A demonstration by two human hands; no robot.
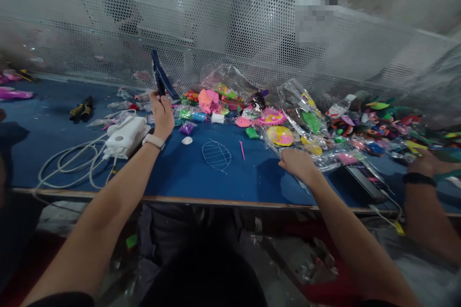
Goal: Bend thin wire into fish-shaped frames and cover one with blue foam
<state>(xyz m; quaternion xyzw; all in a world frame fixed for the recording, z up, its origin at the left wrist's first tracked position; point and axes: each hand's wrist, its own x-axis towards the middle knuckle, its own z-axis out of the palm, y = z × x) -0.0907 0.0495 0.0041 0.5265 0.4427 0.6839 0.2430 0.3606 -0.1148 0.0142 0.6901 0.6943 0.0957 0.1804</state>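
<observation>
My left hand [162, 114] is closed round the base of a dark blue tool [160, 78] that stands up from the blue table [54, 153]. On its wrist sits a pale watch band [153, 141]. My right hand [297, 163] rests on the table, fingers curled on the edge of a clear plastic bag [306, 146] holding colourful toy pieces. Between my hands lies a leaf-shaped wire mesh [216, 155], with a thin pink stick [242, 150] beside it.
A white power adapter [126, 137] with coiled cables lies at left. Colourful clay toys and packets [230, 103] are piled along a perforated metal screen [230, 33]. Another person's arm with a black wristband [418, 179] reaches in at right. A black device [362, 183] sits by the table edge.
</observation>
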